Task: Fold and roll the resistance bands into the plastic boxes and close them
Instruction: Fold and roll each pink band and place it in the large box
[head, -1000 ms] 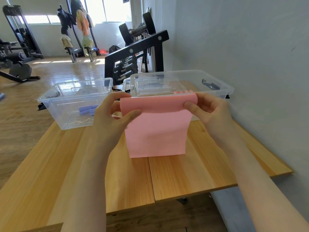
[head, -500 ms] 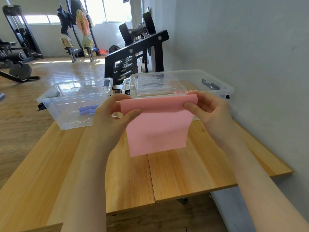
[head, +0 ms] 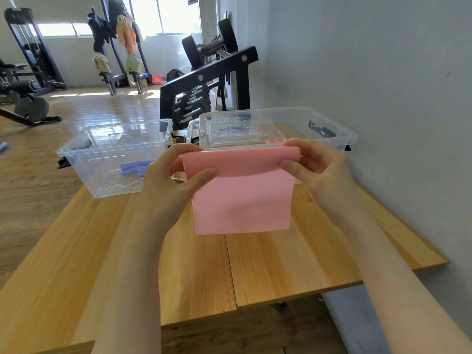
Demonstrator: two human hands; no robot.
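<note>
Left hand (head: 168, 185): we pinch the pink band (head: 241, 192) — its left top corner.
Right hand (head: 316, 169): fingers curled, we pinch its right corner.
Boxes: clear box (head: 115, 154) beyond our left hand — lidded box (head: 278, 129) behind the band.

Both forearms reach forward, hands raised level and apart. The left hand (head: 169, 178) pinches the band (head: 241, 192) at its top left, thumb in front; the right hand (head: 315, 167) pinches the top right likewise.
</note>
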